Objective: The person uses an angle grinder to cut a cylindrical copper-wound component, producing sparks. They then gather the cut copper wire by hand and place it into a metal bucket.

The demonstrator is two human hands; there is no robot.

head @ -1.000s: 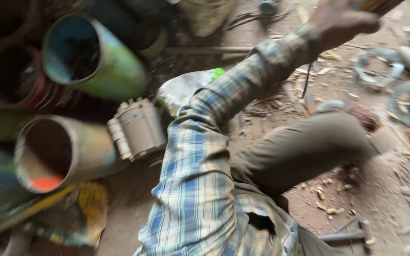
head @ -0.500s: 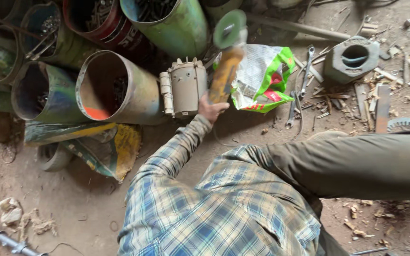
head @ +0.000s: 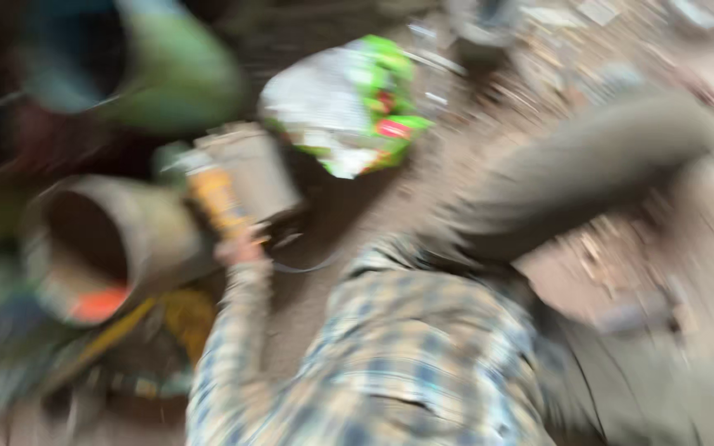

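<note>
In the head view, heavily blurred by motion, one hand (head: 240,248) is seen at the end of a plaid sleeve (head: 237,330), closed around the lower end of an orange-bodied tool (head: 212,194); which of the person's hands it is cannot be told, and the other hand is not seen. The fingers are wrapped about the tool's handle, though their exact placing is lost in the blur. The tool is held tilted, its upper end lying against a grey metal block (head: 249,169) on the dirt floor (head: 349,223).

Compared with half a second ago, the tool is carried lower and further left, and the whole scene is shifted and smeared; the round disc on the tool is no longer made out clearly.

Just left of the hand an open rusty drum (head: 109,248) is lying on its side, with a green drum (head: 159,74) above it. A green-and-white bag (head: 349,107) lies beyond the block. A trousered leg (head: 588,173) is stretched across the right.
</note>
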